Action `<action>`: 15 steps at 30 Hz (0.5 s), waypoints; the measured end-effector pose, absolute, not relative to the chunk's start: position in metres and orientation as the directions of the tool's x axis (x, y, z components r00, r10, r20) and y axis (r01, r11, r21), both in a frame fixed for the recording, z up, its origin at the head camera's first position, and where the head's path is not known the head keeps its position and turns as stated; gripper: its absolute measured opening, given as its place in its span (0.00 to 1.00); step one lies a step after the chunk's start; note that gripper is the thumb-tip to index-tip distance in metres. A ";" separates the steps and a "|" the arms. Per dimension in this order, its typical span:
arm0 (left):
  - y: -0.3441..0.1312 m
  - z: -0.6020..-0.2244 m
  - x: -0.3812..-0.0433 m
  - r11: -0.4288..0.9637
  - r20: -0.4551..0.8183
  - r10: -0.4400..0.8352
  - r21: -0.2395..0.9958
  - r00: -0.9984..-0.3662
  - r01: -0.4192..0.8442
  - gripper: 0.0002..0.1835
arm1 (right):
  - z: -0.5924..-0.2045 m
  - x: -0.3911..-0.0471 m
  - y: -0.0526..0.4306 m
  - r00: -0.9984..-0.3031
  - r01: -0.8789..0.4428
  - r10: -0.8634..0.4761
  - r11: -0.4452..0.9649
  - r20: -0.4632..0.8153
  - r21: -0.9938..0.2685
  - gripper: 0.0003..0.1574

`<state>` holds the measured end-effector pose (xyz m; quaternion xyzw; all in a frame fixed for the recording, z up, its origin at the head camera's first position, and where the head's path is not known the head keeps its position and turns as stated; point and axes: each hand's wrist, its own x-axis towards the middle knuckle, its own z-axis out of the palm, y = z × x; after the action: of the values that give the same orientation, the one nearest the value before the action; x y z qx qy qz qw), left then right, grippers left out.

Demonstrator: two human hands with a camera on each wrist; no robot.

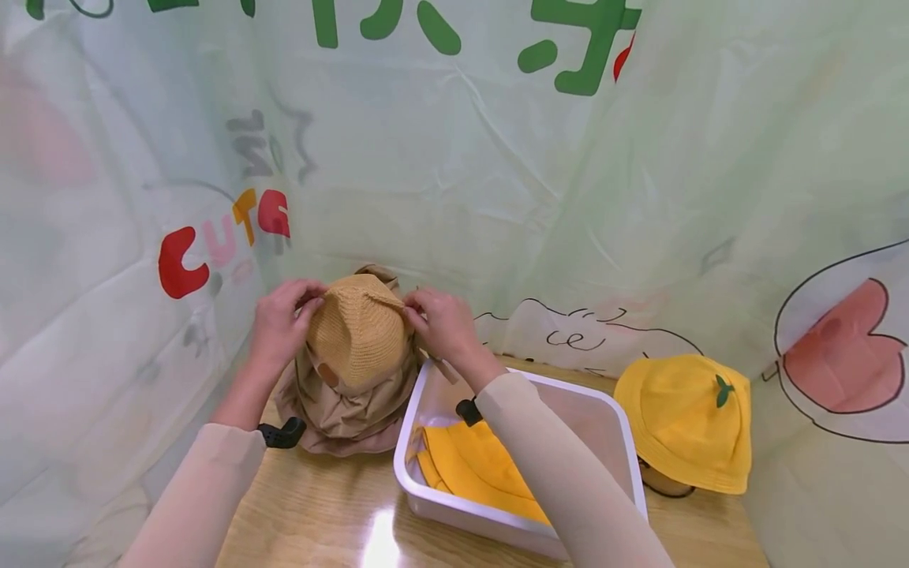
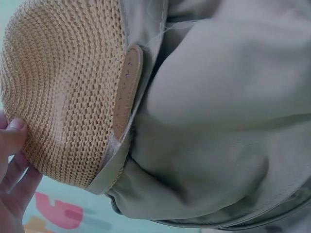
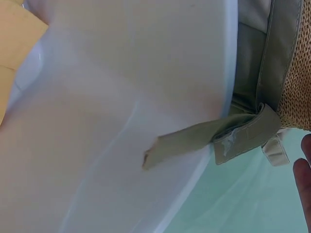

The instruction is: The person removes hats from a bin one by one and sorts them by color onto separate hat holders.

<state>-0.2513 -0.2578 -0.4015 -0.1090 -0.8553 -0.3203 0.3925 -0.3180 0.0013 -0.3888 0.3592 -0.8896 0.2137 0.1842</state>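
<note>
A sun hat with a woven straw crown (image 1: 362, 335) and a soft beige fabric brim (image 1: 341, 434) stands at the left of the table. My left hand (image 1: 280, 319) pinches the left side of the crown between thumb and fingers. On the opposite side, my right hand (image 1: 446, 322) pinches a raised fold of the straw. A small brown tag (image 2: 128, 92) sits where crown meets brim in the left wrist view. Fabric straps (image 3: 204, 138) dangle from the hat beside the bin in the right wrist view, where only my right fingertips (image 3: 302, 174) show.
A white plastic bin (image 1: 469, 517) stands right of the hat, with yellow fabric (image 1: 476, 465) folded inside, under my right forearm. At the far right a yellow bucket hat (image 1: 685, 418) with a green sprout rests on the wooden table (image 1: 305, 513). Printed curtains (image 1: 426, 158) hang behind and beside.
</note>
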 end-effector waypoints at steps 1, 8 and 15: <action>-0.258 -0.403 -0.251 0.772 0.739 -0.066 0.463 -0.671 0.434 0.07 | -0.389 -0.318 0.001 -0.675 -0.717 -0.561 0.653 0.479 -0.246 0.08; -0.256 -0.407 -0.251 0.777 0.731 -0.080 0.472 -0.678 0.417 0.06 | -0.394 -0.319 0.001 -0.673 -0.719 -0.570 0.655 0.472 -0.235 0.08; -0.255 -0.413 -0.253 0.780 0.726 -0.078 0.471 -0.683 0.412 0.06 | -0.400 -0.320 0.001 -0.688 -0.708 -0.572 0.666 0.448 -0.236 0.08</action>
<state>-0.2528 -0.2554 -0.4128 -0.0969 -0.8608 -0.3168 0.3862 -0.3196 0.0011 -0.4004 0.3567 -0.8967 0.1994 0.1702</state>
